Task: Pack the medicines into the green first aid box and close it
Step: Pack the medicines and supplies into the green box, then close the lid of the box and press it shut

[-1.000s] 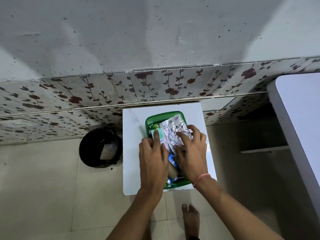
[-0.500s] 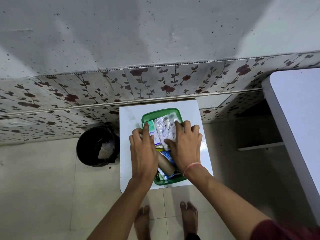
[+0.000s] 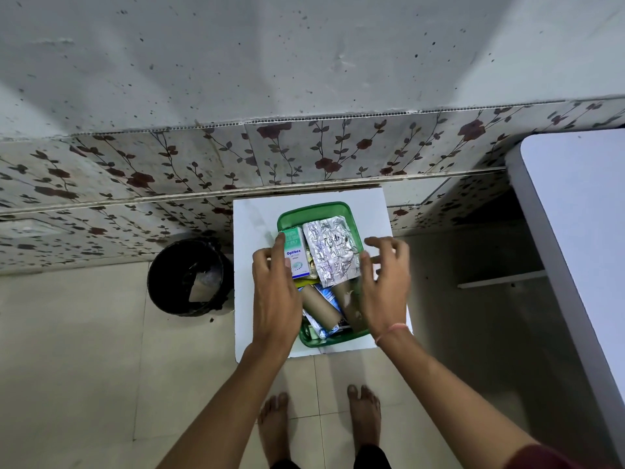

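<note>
Head view: green first aid box (image 3: 316, 208) sits open on small white table (image 3: 355, 198), no lid in sight. Packed w/ meds: crinkled foil blister sheet (image 3: 330, 251) on top at far end, matte card carton marked Optibex (image 3: 295, 252) beside it on the L, two brown cardboard-looking tubes (image 3: 318, 306) and blue packets nearer.

Left hand (image 3: 275, 292): fingers spread, fingertip touching carton, grasping nothing. Right hand (image 3: 384, 286): open, curled, hovering at box's R rim, empty.

Step, my read: settling contents, packing approx. done. Next calls for finding the lid, then pressing it on. Foil stands high & springy, may resist closing.

Black bin (image 3: 189, 277) on floor L of table.
</note>
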